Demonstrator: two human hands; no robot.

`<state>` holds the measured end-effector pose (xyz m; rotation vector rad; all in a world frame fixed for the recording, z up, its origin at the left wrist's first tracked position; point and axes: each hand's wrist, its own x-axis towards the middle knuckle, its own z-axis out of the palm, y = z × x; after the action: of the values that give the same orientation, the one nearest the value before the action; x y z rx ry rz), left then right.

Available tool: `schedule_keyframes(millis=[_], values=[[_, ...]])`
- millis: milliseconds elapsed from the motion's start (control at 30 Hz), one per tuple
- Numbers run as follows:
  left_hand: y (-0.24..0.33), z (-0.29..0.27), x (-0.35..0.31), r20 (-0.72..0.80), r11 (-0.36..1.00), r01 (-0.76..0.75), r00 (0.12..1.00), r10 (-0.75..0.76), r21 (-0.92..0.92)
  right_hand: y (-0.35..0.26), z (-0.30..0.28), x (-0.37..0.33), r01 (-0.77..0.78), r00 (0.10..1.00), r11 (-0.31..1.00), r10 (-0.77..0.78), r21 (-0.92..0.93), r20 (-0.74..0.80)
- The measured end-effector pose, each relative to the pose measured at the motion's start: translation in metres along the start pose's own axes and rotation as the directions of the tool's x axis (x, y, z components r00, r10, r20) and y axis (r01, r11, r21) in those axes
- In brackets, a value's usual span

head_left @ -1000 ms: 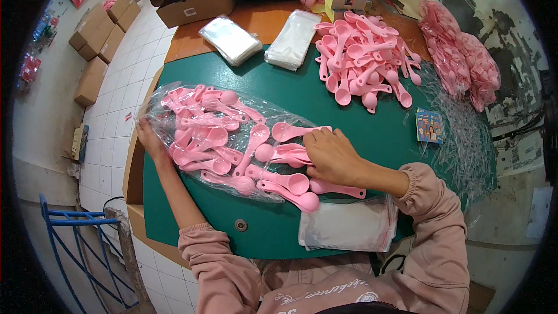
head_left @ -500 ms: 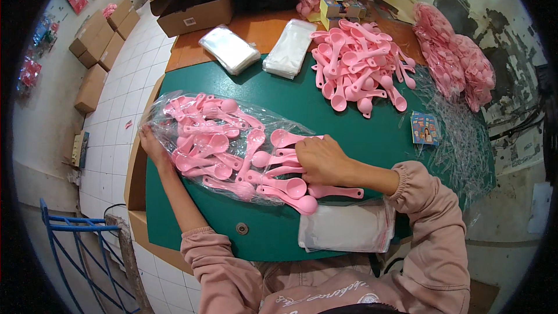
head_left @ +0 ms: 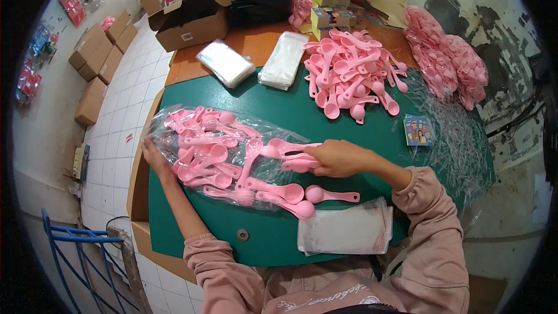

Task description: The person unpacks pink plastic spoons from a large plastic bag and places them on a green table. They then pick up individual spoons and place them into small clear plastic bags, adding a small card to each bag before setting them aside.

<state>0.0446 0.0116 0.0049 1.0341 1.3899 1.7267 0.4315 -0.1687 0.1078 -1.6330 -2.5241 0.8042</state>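
A clear plastic bag [head_left: 272,128] lies on its side on the green table, filled with several pink measuring spoons [head_left: 203,156]. At its left end my left hand [head_left: 157,160] is closed on the plastic. Just right of the bag's mouth, my right hand [head_left: 343,159] grips the handles of a small bunch of pink measuring spoons [head_left: 296,161], their bowls pointing left over the bag's edge. Below that hand a single loose spoon [head_left: 337,196] lies on the table. Two more spoons [head_left: 288,197] lie at the bag's lower right edge, partly against the plastic.
Flat clear bags [head_left: 343,229] lie near the front edge. A heap of pink spoons [head_left: 349,75] sits farther back, with two stacks of clear bags [head_left: 226,64] left of it. Plastic scraps [head_left: 447,122], a small printed card [head_left: 418,130] and wrapped spoons [head_left: 444,58] lie right.
My right hand has drawn the bunch of spoons together and moved slightly right with it. The loose spoon below now shows its bowl. My left hand stays at the bag's end.
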Motion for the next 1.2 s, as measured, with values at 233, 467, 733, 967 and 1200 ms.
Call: schedule_keyframes(millis=[233,467,733,967,1200], values=[[-0.008,-0.013,0.007,-0.015,1.000,0.010,1.000,-0.010,-0.023,0.063,-0.049,-0.025,0.044,0.958,0.929,-0.144,0.368,0.250],[-0.008,-0.004,0.004,0.046,0.999,0.014,0.999,-0.011,-0.053,0.153,-0.150,-0.008,-0.451,0.878,0.860,0.380,-0.239,-0.290],[-0.003,-0.013,0.004,0.010,0.998,-0.021,1.000,0.021,0.058,0.007,-0.030,-0.001,0.137,0.962,0.978,-0.093,0.159,-0.258],[-0.005,-0.007,0.004,0.012,0.999,-0.048,0.999,0.048,0.015,-0.050,0.046,0.018,0.207,0.973,0.974,-0.195,0.094,-0.125],[0.007,0.003,-0.006,-0.029,0.999,0.012,1.000,-0.010,0.041,-0.033,0.010,0.017,0.040,0.991,0.912,-0.087,0.408,0.098]])
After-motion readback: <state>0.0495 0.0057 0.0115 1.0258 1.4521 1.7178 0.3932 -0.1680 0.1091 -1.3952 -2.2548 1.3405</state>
